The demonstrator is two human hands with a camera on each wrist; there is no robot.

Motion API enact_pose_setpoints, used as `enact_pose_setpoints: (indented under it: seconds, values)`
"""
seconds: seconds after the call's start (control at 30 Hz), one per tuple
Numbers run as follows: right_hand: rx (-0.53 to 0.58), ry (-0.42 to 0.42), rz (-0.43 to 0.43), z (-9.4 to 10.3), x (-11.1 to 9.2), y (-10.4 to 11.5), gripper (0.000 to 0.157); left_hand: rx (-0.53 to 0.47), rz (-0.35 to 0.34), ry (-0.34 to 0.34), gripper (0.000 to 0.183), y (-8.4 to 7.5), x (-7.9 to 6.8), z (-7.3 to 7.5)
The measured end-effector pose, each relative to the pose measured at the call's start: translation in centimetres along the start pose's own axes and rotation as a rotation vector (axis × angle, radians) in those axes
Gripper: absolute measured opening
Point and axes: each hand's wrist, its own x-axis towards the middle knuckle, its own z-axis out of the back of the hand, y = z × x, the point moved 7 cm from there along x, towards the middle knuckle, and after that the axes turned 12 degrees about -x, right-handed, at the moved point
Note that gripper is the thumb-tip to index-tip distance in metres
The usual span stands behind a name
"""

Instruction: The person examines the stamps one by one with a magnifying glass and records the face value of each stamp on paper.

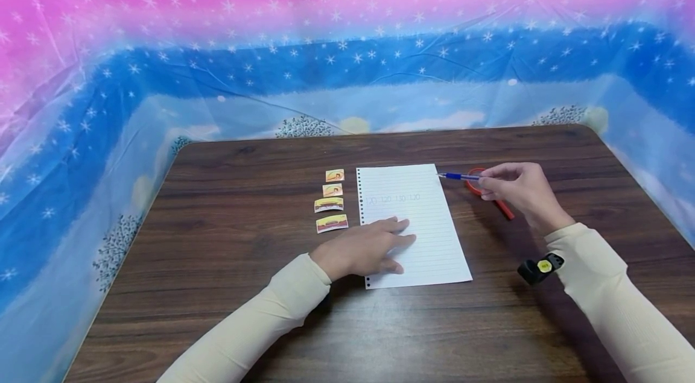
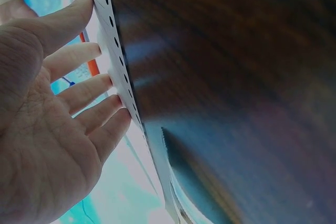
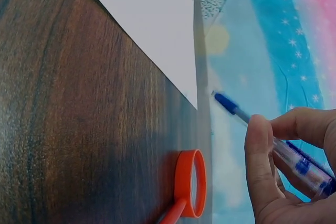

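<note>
On the table lies a lined sheet of paper (image 1: 412,238) with punched holes down its left side and a row of handwritten numbers near its top. My left hand (image 1: 366,247) rests on the sheet's lower left part with its fingers spread, and the left wrist view shows the fingertips (image 2: 107,81) along the holed edge. My right hand (image 1: 518,190) pinches a blue pen (image 3: 283,153) between thumb and fingers, above the table to the sheet's right. The pen's tip points left, by the sheet's upper right edge in the head view.
An orange-red magnifying glass (image 1: 505,209) lies under and beside the right hand. Several small printed paper cutouts (image 1: 332,224) stand in a column left of the sheet. A patterned cloth (image 1: 304,69) hangs around the far side of the dark wooden table (image 1: 228,202).
</note>
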Motion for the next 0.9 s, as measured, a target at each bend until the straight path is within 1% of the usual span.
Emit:
enact_pose_setpoints:
  seconds: [0.17, 0.37, 0.43, 0.6, 0.7, 0.83, 0.9]
  values:
    - [0.045, -0.013, 0.001, 0.12, 0.26, 0.10, 0.042, 0.008, -0.004, 0.001, 0.063, -0.05, 0.03, 0.06]
    - [0.025, -0.065, 0.016, 0.47, 0.44, 0.13, 0.042, 0.004, -0.003, 0.006, 0.063, -0.06, 0.07, 0.02]
    - [0.015, -0.071, 0.022, 0.61, 0.46, 0.16, 0.043, 0.007, -0.005, 0.006, 0.063, -0.05, 0.13, 0.02]
    - [0.030, -0.082, 0.010, 0.91, 0.59, 0.22, 0.046, 0.015, -0.002, 0.005, 0.064, -0.02, 0.19, 0.00]
    - [0.045, -0.079, 0.002, 1.00, 0.67, 0.25, 0.045, 0.022, 0.001, 0.002, 0.063, -0.04, 0.11, 0.01]
    - [0.125, -0.056, 0.012, 0.85, 0.84, 0.40, 0.040, 0.013, 0.000, 0.005, 0.063, -0.09, 0.00, 0.00]
    - [0.171, -0.030, 0.017, 0.68, 0.96, 0.44, 0.040, 0.008, 0.000, 0.009, 0.063, -0.09, -0.01, -0.01]
